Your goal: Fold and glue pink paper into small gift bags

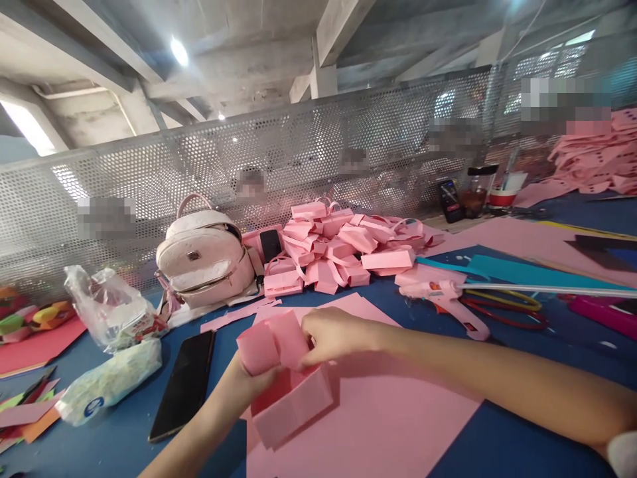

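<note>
A small open pink paper box (293, 415) is between my hands, tilted above a large pink paper sheet (398, 425). My left hand (251, 382) is closed on its left side, the thumb along the upper edge and the other fingers mostly hidden. From the right, my right hand (331, 335) pinches a curved pink paper flap (288, 337) that stands up at the box's far side. Beyond my hands rises a pile of pink paper boxes (343, 249), several with strip handles. On the right lies a pink hot glue gun (448, 299).
A black phone (184, 382), a tissue pack (117, 382) and a clear plastic bag (112, 309) lie left. A pale backpack (204, 255) stands behind, before a perforated metal screen (279, 143). Teal paper (527, 271) and a drink jar (478, 192) are right.
</note>
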### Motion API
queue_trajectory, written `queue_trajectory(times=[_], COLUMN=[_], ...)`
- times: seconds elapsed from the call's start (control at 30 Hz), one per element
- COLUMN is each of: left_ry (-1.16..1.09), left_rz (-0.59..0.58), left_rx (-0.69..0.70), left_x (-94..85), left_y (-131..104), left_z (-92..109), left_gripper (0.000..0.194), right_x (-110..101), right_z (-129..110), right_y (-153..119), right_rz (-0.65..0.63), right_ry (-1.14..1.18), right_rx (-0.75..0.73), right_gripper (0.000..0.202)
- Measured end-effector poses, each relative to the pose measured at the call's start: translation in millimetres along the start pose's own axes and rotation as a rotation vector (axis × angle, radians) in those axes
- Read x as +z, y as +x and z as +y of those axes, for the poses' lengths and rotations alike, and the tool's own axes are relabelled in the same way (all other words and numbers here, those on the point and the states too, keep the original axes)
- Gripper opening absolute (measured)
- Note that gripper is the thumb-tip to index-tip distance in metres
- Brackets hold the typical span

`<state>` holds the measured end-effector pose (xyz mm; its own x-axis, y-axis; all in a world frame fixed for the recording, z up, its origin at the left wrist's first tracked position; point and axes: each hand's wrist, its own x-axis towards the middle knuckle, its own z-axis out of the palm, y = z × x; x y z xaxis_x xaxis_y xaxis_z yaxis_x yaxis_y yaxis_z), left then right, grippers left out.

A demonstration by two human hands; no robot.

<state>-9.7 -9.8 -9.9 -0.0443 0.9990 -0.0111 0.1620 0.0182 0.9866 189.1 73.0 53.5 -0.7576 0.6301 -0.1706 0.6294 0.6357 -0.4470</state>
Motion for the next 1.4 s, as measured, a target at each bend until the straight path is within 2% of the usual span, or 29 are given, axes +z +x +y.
queue_trajectory(times=[0.2, 0.3, 0.37, 0.43, 0.5, 0.57, 0.63, 0.7, 0.77, 0.87, 0.97, 1.1, 1.2, 1.4], left_ry=[0.080, 0.049, 0.000, -0.062, -0.124, -0.176, -0.241, -0.294, -0.320, -0.321, -0.281, -0.195, -0.145, -0.056], left_rz=[0.090, 0.104, 0.116, 0.145, 0.195, 0.246, 0.307, 0.365, 0.408, 0.427, 0.418, 0.444, 0.426, 0.337], left_rx=[0.027, 0.049, 0.061, 0.061, 0.061, 0.069, 0.077, 0.077, 0.066, 0.039, 0.042, 0.086, 0.041, 0.016], left_x=[-7.2, -9.8, -12.2, -14.3, -14.5, -11.9, -6.6, 0.1, 6.6, 12.9, 14.4, 12.7, 11.8, 12.4], left_y=[10.4, 10.7, 10.6, 10.2, 9.5, 8.7, 7.7, 6.3, 4.1, -0.3, -3.5, -4.9, -6.5, -11.4], left_z=[0.7, 5.1, 7.3, 7.4, 4.8, 0.3, -4.6, -8.1, -9.6, -8.7, -8.3, -12.4, -15.2, -13.4], left_gripper=[0.050, 0.052, 0.055, 0.057, 0.059, 0.063, 0.068, 0.069, 0.066, 0.063, 0.063, 0.056, 0.051, 0.046], right_x=[4.9, -0.4, -5.9, -7.6, -1.0, 15.2, 37.3, 59.0, 75.1, 84.8, 82.2, 73.9, 70.5, 69.6], right_z=[-7.3, -6.3, -6.0, -6.6, -6.6, -3.9, 2.3, 10.2, 16.8, 20.8, 19.5, 17.4, 17.4, 19.0], right_y=[5.5, 7.2, 6.0, 1.7, -6.0, -15.1, -22.8, -26.7, -27.3, -26.7, -29.6, -35.5, -36.8, -32.4], right_rz=[0.029, 0.042, 0.081, 0.194, 0.353, 0.479, 0.540, 0.496, 0.469, 0.433, 0.337, 0.125, 0.057, 0.040], right_ry=[0.010, 0.052, 0.100, 0.162, 0.222, 0.282, 0.394, 0.398, 0.382, 0.412, 0.639, 1.031, 1.096, 1.130], right_rx=[-0.045, -0.064, -0.086, -0.108, -0.129, -0.182, -0.338, -0.362, -0.365, -0.382, -0.312, -0.168, -0.172, -0.285], right_gripper=[0.035, 0.035, 0.028, 0.021, 0.027, 0.038, 0.048, 0.055, 0.053, 0.058, 0.065, 0.076, 0.076, 0.064])
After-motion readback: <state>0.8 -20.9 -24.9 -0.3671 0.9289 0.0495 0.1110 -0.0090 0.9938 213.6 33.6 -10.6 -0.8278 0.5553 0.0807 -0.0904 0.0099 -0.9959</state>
